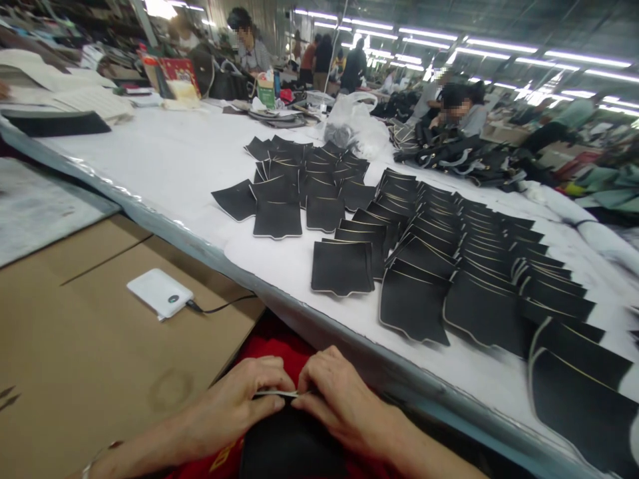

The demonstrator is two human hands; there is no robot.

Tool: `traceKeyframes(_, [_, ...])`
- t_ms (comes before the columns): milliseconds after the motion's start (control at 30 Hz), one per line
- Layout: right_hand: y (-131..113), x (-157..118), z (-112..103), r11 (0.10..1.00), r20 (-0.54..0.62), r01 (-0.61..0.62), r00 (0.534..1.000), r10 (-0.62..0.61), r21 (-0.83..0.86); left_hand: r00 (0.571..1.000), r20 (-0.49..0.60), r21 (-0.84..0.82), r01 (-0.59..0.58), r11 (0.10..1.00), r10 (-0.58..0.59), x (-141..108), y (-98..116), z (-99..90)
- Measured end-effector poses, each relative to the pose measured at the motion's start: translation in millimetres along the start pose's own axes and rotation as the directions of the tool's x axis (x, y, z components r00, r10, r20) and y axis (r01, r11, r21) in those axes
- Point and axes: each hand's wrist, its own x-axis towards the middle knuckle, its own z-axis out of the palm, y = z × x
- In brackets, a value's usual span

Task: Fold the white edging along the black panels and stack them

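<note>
A black leather-like panel (292, 442) with a pale edge lies over the red cloth at my lap. Along its far edge, my left hand (259, 389) pinches the pale rim between thumb and fingers. Close beside it, almost touching, my right hand (334, 392) is closed on the same edge, its fingertips partly hiding what they grip. On the white table (164, 173) in front of me, many similar black panels (342, 266) lie in overlapping rows, with light edges showing.
On a brown cardboard surface (100, 352) at left lies a white power bank (160, 293) with a black cable (227, 306). A clear plastic bag (357, 123) and a pile of black pieces (459, 156) sit farther back. Several people are in the background.
</note>
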Motion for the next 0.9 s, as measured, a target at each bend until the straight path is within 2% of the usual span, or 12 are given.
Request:
traceKeyframes(167, [10, -9, -8, 0.997, 0.01, -0.043, 0.999, 0.042, 0.068, 0.999, 0.034, 0.034, 0.023, 0.999, -0.024, -2, 2, -1.8])
traceKeyframes(333, [13, -7, -3, 0.984, 0.002, -0.089, 0.996, 0.09, 0.157, 0.999, 0.041, 0.047, 0.024, 0.999, -0.026, -1, 2, -2.6])
traceKeyframes(500, [17, -7, 2, 0.973, -0.02, -0.059, 0.998, 0.065, 0.222, 0.999, 0.055, 0.048, 0.001, 0.999, -0.003, 0, 1, -2.2])
traceKeyframes(667, [14, -11, 3, 0.952, -0.012, -0.149, 0.987, 0.158, 0.266, 0.998, 0.061, 0.073, 0.031, 0.997, -0.036, 4, -1, 1.0])
traceKeyframes(900, [10, -8, -1, 0.943, -0.014, -0.091, 0.995, 0.101, 0.321, 0.999, 0.014, -0.033, -0.035, 0.999, 0.035, 18, -4, 14.3])
